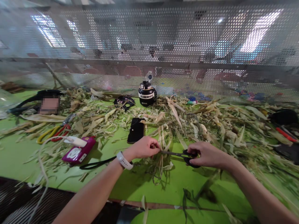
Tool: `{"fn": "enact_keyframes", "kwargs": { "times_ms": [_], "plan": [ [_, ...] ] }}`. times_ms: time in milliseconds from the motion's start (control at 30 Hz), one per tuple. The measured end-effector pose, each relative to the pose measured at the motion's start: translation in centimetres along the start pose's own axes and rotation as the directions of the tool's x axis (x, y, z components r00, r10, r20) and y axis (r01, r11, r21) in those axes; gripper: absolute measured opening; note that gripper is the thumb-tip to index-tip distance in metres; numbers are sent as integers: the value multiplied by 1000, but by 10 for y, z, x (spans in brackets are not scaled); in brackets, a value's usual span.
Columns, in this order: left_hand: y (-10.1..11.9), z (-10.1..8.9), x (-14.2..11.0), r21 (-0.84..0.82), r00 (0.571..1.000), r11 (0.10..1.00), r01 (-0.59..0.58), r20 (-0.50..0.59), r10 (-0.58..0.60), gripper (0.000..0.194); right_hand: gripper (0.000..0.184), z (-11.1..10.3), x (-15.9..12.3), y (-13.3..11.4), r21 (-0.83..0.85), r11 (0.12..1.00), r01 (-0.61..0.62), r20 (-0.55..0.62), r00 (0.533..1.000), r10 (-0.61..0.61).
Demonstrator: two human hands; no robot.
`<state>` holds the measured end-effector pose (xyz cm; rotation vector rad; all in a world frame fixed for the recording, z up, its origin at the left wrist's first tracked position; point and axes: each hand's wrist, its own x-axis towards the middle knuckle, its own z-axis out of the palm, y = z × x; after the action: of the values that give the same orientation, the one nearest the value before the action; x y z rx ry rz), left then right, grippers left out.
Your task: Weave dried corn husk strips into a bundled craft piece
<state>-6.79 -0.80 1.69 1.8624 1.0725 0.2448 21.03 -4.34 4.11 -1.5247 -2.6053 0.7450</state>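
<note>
My left hand (146, 147), with a pale band on its wrist, pinches a bundle of dry, pale strips that look like corn husk (161, 137). Stringy ends of the bundle hang below the fingers over the green table. In my right hand (207, 155) is a pair of black-handled scissors (174, 153), thumb and fingers in the loops. The blades point left and reach the strips close to my left fingertips. Whether the blades are parted at the tip I cannot tell. A dark phone (136, 130) lies just beyond my left hand.
Loose husk scraps (210, 121) cover much of the green table (93, 177). A black bottle (146, 95) stands at the back before a perforated metal screen (130, 37). At left lie a magenta power adapter (78, 152) with a white cable, and pruning shears (54, 132) with yellow and red handles.
</note>
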Motion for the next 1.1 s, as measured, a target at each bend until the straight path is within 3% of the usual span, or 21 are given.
{"fn": "enact_keyframes", "kwargs": {
  "times_ms": [500, 1100],
  "plan": [
    [9, -3, -5, 49, 990, 989, -138, 7, 138, 23, 20, 1, 1, -4, -2, 1000, 12, 24, 1000, -12],
    [7, 2, -2, 68, 983, 982, -176, -32, 178, 22, 17, 2, 4, -17, -131, 991, 41, -57, 997, -49]
  ]
}}
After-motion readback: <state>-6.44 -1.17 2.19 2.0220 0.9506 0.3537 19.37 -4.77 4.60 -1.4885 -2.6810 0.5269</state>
